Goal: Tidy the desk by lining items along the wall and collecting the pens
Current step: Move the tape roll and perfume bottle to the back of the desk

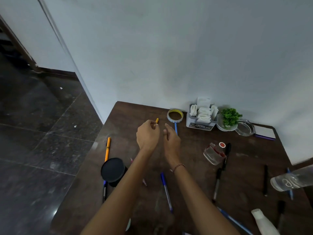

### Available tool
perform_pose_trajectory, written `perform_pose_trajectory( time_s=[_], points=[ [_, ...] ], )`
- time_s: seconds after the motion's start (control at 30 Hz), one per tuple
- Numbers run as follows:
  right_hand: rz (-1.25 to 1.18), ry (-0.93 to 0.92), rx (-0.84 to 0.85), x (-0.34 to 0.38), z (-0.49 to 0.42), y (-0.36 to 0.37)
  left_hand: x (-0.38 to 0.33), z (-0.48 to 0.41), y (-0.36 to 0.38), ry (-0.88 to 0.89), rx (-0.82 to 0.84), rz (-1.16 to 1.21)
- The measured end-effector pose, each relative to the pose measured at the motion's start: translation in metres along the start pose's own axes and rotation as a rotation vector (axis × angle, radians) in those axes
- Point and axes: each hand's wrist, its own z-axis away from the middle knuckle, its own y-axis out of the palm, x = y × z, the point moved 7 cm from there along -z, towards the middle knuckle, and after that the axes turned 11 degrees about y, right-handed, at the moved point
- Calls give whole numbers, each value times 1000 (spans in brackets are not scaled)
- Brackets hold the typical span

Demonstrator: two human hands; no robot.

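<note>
- A yellow pen is pinched by the left hand near the desk's far-left corner, its long axis aimed at the wall.
- The right hand is held loosely open alongside.
- The brown desk is bordered leftward by dark floor tiles.

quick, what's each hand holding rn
Left hand: pinching a yellow pen.
Right hand: open, fingers relaxed, holding nothing.
</note>
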Motion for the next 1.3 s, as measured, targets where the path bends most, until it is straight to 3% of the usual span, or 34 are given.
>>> perform_pose_trajectory(
  time_s=[0.27, 0.47, 0.63, 0.77, 0.97, 1.2, 1.3],
  points=[
    [-77, 13, 210, 14, 61, 49, 27, 34, -66, 2, -145, -36],
    [217, -50, 276, 13, 88, 78, 88, 53, -104, -138, -162, -207],
    [386, 43, 407, -7, 102, 98, 148, 79, -109, -336, -31, -267],
    [302, 157, 496, -17, 115, 111, 163, 98, -98, -429, 9, -92],
    [69, 341, 556, -14, 120, 105, 169, 107, -101, -484, -77, 68],
    [-123, 403, 476, -16, 109, 74, 143, 105, -107, -479, -214, 140],
    [-27, 302, 351, -21, 101, 45, 131, 101, -82, -506, -191, 410]
  ],
)
